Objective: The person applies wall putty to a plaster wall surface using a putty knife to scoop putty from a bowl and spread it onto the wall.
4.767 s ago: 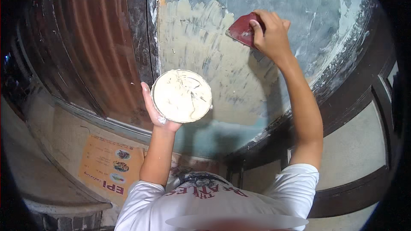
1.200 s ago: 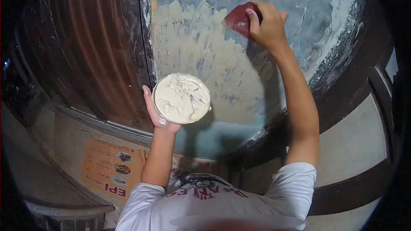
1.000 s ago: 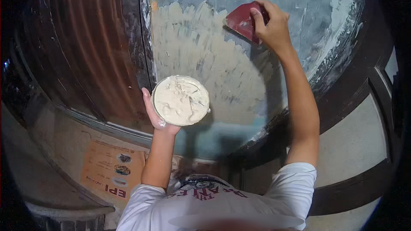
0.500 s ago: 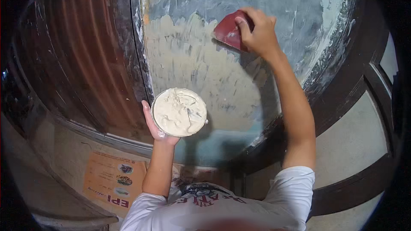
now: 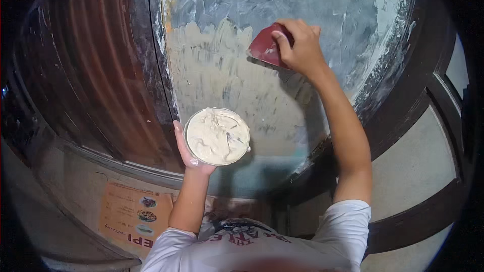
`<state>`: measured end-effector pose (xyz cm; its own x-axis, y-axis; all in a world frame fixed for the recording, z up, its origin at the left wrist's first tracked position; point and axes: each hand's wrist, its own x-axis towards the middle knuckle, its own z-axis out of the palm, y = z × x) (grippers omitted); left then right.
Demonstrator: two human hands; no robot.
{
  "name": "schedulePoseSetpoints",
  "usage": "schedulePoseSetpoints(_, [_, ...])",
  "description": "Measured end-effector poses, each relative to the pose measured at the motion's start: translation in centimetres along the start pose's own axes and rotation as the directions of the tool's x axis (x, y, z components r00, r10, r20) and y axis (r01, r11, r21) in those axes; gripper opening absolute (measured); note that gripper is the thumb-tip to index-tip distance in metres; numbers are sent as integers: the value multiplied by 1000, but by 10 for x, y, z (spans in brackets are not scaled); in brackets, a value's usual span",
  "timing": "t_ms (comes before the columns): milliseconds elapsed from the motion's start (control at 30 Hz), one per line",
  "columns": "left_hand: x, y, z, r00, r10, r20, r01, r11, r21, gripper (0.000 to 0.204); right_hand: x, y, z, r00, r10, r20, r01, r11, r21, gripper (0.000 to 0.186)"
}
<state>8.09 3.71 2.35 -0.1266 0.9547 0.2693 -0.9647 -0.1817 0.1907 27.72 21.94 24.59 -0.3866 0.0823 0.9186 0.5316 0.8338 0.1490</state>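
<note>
Red scraper, head view: sits above and to the right of the round tub, well apart from it, against or just off the grey-blue panel; cannot tell whether its edge touches. Right hand grips it, thumb pressed on the near face, other fingers partly hidden behind. Left hand supports the tub from its lower left, thumb up along the side, remaining fingers out of sight underneath, so their curl can't be told. Cream paste fills the tub, surface uneven. Streaky cream coat covers the panel above the tub, top edge ragged. Reddish-brown ridged surface left of the tub; orange printed sheet below left of it.
</note>
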Motion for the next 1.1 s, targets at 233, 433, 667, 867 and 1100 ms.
schedulePoseSetpoints(233, [-1, -6, 8, 987, -68, 145, 73, 997, -30, 98, 25, 11, -2, 982, 46, -185, -56, 997, -53, 22])
schedulePoseSetpoints(433, [1, 0, 7, 1000, -10, 24, 10, 1000, 6, 98, -2, -11, -23, 969, 180, 168, -230, 902, 366, 25])
schedulePoseSetpoints(667, [5, 2, 15, 988, -32, 150, 33, 999, 1, 97, -49, -55, -45, 890, -220, 400, 152, 969, 195, 28])
schedulePoseSetpoints(867, [3, 4, 18, 993, -9, 121, 12, 1000, -19, 93, -73, -77, -57, 784, -469, 407, 415, 883, 218, 30])
schedulePoseSetpoints(1100, [-3, 2, 24, 985, -41, 166, 52, 996, -67, 94, -81, -91, -58, 728, -583, 360, 571, 807, 152, 28])
